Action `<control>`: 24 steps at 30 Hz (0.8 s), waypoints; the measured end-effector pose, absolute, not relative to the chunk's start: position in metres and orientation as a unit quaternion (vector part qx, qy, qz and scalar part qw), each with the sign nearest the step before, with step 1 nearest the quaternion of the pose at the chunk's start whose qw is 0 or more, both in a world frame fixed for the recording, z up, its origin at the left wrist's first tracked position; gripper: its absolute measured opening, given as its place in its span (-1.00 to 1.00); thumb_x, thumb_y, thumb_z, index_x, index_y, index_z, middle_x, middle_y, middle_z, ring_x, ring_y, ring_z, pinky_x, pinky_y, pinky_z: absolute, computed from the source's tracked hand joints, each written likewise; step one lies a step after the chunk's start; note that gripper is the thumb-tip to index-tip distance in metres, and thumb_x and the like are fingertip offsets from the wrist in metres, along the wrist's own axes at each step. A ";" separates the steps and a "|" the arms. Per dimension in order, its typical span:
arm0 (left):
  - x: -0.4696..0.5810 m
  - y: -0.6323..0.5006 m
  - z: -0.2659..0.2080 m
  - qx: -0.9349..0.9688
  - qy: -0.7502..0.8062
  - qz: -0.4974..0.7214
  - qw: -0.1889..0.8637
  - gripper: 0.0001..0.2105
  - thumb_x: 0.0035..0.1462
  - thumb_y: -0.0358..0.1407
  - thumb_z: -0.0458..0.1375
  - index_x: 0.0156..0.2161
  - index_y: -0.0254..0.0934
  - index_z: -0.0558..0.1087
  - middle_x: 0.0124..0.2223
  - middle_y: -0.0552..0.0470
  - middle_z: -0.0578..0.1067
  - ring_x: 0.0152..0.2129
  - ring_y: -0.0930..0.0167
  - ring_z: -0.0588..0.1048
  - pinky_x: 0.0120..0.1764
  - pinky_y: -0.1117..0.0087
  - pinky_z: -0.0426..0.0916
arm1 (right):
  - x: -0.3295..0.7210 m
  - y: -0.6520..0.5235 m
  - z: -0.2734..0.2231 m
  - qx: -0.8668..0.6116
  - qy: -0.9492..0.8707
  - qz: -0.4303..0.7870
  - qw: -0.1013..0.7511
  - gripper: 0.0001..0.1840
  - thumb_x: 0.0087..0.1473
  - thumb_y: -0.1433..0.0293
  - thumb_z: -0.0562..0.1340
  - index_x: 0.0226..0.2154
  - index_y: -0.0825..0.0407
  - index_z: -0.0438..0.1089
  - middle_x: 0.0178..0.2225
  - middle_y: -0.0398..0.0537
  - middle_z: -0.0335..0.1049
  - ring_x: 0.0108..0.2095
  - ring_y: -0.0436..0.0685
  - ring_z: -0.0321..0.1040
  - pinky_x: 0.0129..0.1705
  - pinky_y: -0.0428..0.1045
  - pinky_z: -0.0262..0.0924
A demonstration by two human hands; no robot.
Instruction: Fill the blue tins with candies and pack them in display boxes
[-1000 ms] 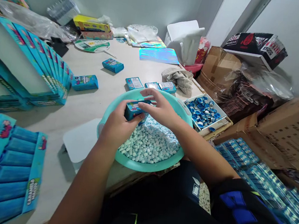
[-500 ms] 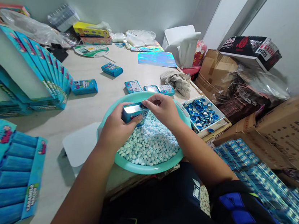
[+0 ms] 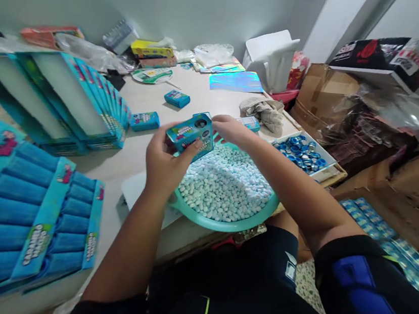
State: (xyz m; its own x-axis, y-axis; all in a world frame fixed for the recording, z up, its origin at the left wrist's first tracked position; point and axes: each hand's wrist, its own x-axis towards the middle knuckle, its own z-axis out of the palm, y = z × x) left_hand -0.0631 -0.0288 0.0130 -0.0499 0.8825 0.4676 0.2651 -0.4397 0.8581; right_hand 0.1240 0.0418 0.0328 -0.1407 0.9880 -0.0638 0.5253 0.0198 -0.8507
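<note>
A small blue candy box [image 3: 189, 133] with printed sides is tilted in my left hand [image 3: 165, 159], thumb across its front and fingers behind. On its upper face is a dark round spot; whether it is an opening or a cap, I cannot tell. My right hand [image 3: 233, 131] is just right of the box, fingers curled and partly hidden behind its edge; what they hold, if anything, does not show. Below both hands sits a turquoise basin [image 3: 220, 225] heaped with small pale candies [image 3: 224, 189].
A white tray [image 3: 333, 164] of blue caps [image 3: 299, 152] stands right of the basin. Small blue boxes [image 3: 177, 98] and a crumpled cloth [image 3: 264, 114] lie behind. Blue display cartons [image 3: 86, 101] and filled packs [image 3: 35, 207] occupy the left. Cardboard boxes [image 3: 415, 187] crowd the right.
The candy box has turned in my left hand, bringing its printed face and round spot into view. My right hand has moved off the box's top corner to its right side. The view has shifted left.
</note>
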 end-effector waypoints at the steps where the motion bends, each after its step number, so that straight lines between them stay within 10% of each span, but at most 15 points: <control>1: -0.075 -0.030 0.019 0.631 0.461 0.572 0.252 -0.46 -0.02 -0.05 0.42 0.04 -0.17 0.46 -0.02 -0.04 0.60 -0.08 0.20 0.61 -0.03 0.20 0.58 | 0.115 0.048 0.035 -0.580 -0.677 0.392 0.226 -0.77 0.35 0.31 0.23 -0.36 0.03 0.43 -0.37 -0.03 0.49 -0.50 0.08 0.38 -0.40 0.02 0.23; 7: -0.153 -0.036 0.021 0.587 0.538 0.570 0.203 -0.45 -0.11 -0.06 0.42 0.00 -0.16 0.43 -0.11 -0.02 0.60 -0.13 0.20 0.63 -0.03 0.18 0.58 | 0.071 0.034 0.016 -0.440 -0.860 0.218 0.138 -0.72 0.00 0.41 0.54 -0.51 0.03 0.43 -0.42 -0.04 0.42 -0.44 0.08 0.23 -0.34 0.03 0.01; 18: -0.184 -0.053 0.002 0.624 0.675 0.306 0.248 -0.50 -0.11 -0.13 0.41 -0.01 -0.14 0.49 -0.03 -0.10 0.58 -0.10 0.10 0.59 -0.09 0.12 0.53 | 0.088 0.027 0.010 -0.439 -0.868 0.232 0.017 -0.81 0.10 0.34 0.49 -0.24 0.05 0.57 -0.32 -0.04 0.54 -0.43 0.05 0.31 -0.39 0.04 0.06; 24: -0.172 -0.057 -0.001 0.627 0.559 0.529 0.120 -0.67 0.17 -0.15 0.35 -0.02 -0.22 0.47 0.02 -0.08 0.58 -0.04 0.25 0.59 0.09 0.17 0.49 | 0.088 0.019 0.016 -0.415 -0.883 0.217 0.003 -0.92 0.09 0.44 0.43 -0.29 0.02 0.58 -0.37 -0.08 0.50 -0.42 0.06 0.29 -0.39 0.05 0.09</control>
